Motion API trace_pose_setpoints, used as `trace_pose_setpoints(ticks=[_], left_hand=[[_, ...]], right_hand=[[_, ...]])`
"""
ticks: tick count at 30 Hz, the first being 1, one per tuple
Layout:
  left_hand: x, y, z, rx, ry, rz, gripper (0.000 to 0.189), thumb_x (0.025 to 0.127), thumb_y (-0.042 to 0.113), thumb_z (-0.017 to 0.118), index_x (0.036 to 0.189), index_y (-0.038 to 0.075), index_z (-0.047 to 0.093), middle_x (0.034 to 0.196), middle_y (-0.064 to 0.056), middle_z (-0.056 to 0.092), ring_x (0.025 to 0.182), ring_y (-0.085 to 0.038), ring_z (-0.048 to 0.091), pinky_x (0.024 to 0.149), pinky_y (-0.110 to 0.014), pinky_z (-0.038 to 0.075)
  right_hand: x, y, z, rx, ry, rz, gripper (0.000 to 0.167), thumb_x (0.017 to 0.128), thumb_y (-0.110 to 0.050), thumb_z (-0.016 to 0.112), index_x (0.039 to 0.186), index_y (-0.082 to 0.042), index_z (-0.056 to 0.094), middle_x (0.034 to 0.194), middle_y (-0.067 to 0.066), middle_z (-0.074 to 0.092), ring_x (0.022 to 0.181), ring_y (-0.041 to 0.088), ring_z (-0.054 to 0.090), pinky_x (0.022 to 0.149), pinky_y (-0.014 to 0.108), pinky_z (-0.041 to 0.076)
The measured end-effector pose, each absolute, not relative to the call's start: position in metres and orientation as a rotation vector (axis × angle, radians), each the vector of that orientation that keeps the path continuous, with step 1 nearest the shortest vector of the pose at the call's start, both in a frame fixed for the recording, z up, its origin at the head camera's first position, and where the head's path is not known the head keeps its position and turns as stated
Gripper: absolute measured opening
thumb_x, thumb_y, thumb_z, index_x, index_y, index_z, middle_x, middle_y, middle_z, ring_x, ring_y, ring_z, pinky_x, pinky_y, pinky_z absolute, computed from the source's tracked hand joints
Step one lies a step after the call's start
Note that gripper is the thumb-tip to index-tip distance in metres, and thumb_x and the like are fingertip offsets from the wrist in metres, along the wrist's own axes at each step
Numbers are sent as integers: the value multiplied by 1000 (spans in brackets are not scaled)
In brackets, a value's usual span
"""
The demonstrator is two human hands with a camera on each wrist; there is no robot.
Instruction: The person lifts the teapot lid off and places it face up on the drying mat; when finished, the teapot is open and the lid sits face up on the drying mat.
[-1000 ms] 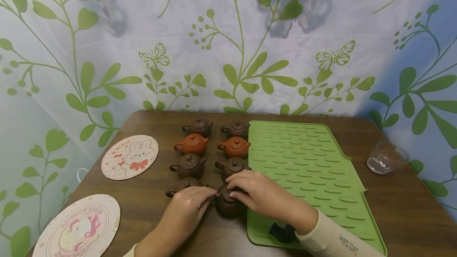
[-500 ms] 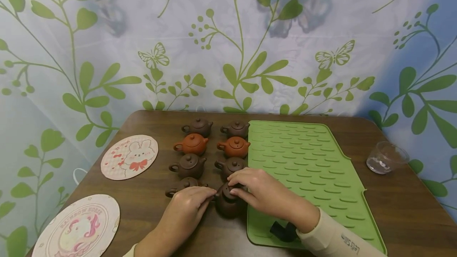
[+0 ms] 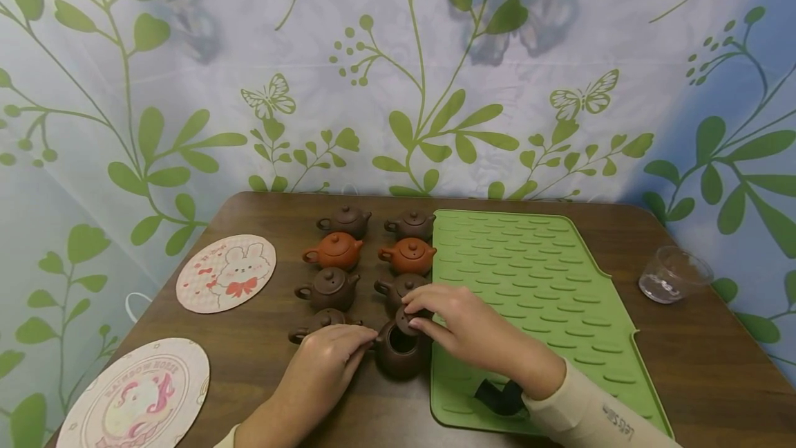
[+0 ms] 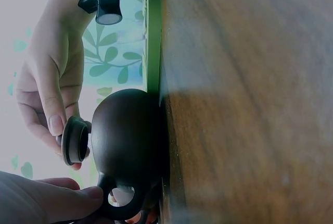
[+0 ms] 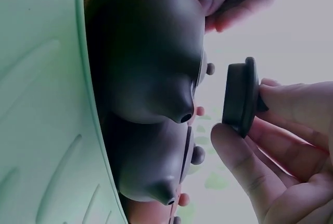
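The dark brown teapot (image 3: 396,364) nearest the person stands with its mouth uncovered. My left hand (image 3: 332,365) pinches its handle (image 4: 127,208) with thumb and fingers. My right hand (image 3: 463,327) holds the teapot lid (image 5: 241,98) by its knob, tilted and just above the mouth. In the right wrist view, a gap shows between that lid and the teapot, whose spout (image 5: 179,107) points toward the green mat (image 3: 504,296). Behind it stands another dark teapot (image 3: 398,289), partly hidden by my right fingers. A lidded teapot (image 3: 323,322) sits behind my left hand.
Two columns of small teapots run back across the wooden table (image 3: 261,365), including an orange-red teapot (image 3: 338,252) and a matching teapot (image 3: 410,254). A rabbit coaster (image 3: 226,275) and a horse coaster (image 3: 137,396) lie left. A clear cup (image 3: 671,276) stands right.
My right hand has lifted the lid off the front teapot and shifted slightly right and up, exposing the mouth. My left hand keeps its place at the handle.
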State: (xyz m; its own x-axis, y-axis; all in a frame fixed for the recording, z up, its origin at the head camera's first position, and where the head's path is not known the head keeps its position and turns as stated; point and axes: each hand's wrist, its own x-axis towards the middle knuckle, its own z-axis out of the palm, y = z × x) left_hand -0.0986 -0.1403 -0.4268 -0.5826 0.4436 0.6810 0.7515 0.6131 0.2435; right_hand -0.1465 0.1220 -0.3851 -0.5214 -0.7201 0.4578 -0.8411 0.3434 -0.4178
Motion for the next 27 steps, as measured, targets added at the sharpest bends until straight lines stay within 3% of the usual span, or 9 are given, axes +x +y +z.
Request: trace_pose_setpoints(ticks=[21, 27], left_hand=[[-99, -141, -426, -941, -2262, -706, 31, 72, -10, 91, 97, 6, 80, 97, 0, 78, 88, -15, 74, 76, -37, 61], [-99, -141, -427, -944, -2256, -704, 31, 72, -10, 91, 97, 6, 80, 97, 0, 78, 88, -15, 74, 76, -37, 60]], right_hand=[[-156, 133, -382, 1285, -2403, 1013, 29, 92, 4, 80, 118, -6, 72, 123, 5, 71, 115, 20, 67, 85, 39, 60], [-157, 139, -379, 1234, -2437, 1034, 34, 92, 8, 79, 122, -5, 72, 125, 3, 70, 112, 20, 68, 85, 32, 59]])
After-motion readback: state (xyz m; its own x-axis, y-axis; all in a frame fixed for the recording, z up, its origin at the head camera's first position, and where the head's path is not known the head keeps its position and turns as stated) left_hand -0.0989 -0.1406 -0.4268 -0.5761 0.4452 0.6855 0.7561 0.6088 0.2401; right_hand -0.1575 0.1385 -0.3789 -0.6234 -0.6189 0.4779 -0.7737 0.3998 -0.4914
